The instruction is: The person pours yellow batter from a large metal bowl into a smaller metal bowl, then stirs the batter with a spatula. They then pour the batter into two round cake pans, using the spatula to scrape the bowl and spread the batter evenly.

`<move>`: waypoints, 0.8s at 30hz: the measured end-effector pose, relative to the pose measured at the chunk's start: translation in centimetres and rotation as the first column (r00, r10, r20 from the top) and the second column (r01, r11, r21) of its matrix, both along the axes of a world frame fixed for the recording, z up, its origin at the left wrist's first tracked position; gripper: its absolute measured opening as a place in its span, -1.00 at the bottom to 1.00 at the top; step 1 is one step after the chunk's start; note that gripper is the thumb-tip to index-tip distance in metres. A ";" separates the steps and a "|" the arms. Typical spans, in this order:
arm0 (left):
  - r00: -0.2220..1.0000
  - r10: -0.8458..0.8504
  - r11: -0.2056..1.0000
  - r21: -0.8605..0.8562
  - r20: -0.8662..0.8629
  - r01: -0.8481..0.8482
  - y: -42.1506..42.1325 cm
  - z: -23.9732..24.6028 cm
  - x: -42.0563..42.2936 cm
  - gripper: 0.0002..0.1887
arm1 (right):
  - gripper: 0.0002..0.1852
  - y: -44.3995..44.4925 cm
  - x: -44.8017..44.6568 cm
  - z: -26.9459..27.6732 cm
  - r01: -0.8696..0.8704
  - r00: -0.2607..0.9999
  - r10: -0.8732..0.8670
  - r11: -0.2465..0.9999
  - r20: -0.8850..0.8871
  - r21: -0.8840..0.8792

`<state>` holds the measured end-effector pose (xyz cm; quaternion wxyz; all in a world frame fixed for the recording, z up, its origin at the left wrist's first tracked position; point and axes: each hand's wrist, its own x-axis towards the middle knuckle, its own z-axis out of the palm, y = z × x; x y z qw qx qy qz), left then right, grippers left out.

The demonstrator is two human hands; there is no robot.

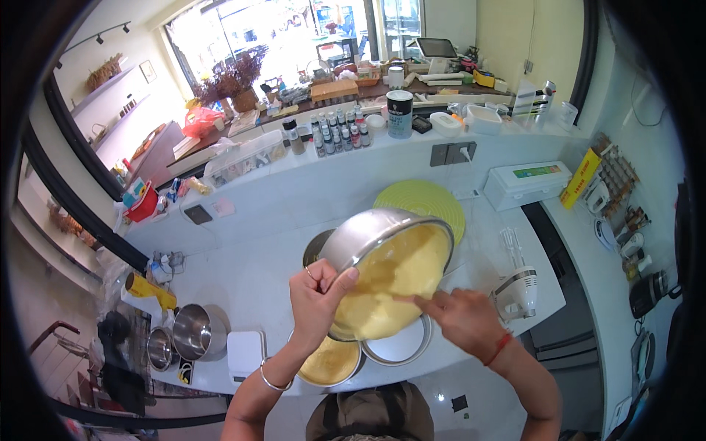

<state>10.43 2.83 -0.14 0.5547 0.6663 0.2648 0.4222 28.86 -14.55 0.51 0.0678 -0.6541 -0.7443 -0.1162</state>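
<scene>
A large stainless steel mixing bowl [353,234] is tilted steeply toward me, its mouth facing my body. My left hand [317,303] grips its rim on the left, thumb over the edge. Thick yellow batter [405,264] coats the inside and bulges at the lower lip. My right hand [460,320] is closed around what looks like a spatula [404,299], its far end in the batter. Below the bowl stand two round cake pans: the left pan [331,361] contains yellow batter, while the right pan [400,347] shows a pale bare bottom, partly hidden by the bowl.
A hand mixer [517,292] lies at the right. Behind the bowl are a green round mat [422,204] and another metal container [318,246]. Leftward stand a white scale [246,353] and steel bowls [196,331]. Small bottles [340,132] line the back ledge.
</scene>
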 end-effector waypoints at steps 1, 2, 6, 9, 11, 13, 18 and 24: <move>1.000 -0.007 1.000 0.013 0.007 0.007 0.1 -0.1 0.1 -0.51 | -0.53 -0.2 -0.1 0.1 0.103 0.995 -0.102 0.994 -0.008 0.031; 1.000 -0.010 1.000 0.017 0.014 0.009 0.1 -0.2 0.1 -0.49 | -0.53 -0.6 -0.2 0.1 0.120 0.992 -0.118 0.991 -0.031 0.052; 1.000 0.005 1.000 0.012 -0.011 -0.004 -0.7 -0.8 0.0 -0.49 | -0.56 -2.5 1.6 0.7 0.299 0.954 -0.287 0.932 -0.084 0.205; 1.000 0.003 1.000 0.019 -0.005 -0.003 -1.7 -1.0 0.4 -0.49 | -0.54 -2.3 2.1 0.2 0.237 0.971 -0.238 0.955 -0.016 0.178; 0.999 0.046 0.999 0.012 0.027 -0.046 -2.2 -0.9 0.7 -0.49 | -0.53 -1.8 2.0 -0.2 0.065 0.996 -0.068 0.997 0.058 0.042; 0.997 0.076 0.996 0.048 0.016 -0.076 -2.8 -0.8 0.9 -0.49 | -0.55 -1.7 2.2 -0.3 0.033 0.999 -0.033 0.999 0.030 0.009; 0.990 0.138 0.988 0.078 -0.013 -0.136 -4.9 -0.6 0.9 -0.50 | -0.56 -3.8 5.5 0.7 0.229 0.973 -0.230 0.945 -0.023 0.235; 0.988 0.149 0.974 0.178 -0.031 -0.141 -6.7 0.4 1.0 -0.53 | -0.51 -3.9 5.0 -1.6 0.230 0.972 -0.230 0.973 -0.057 0.000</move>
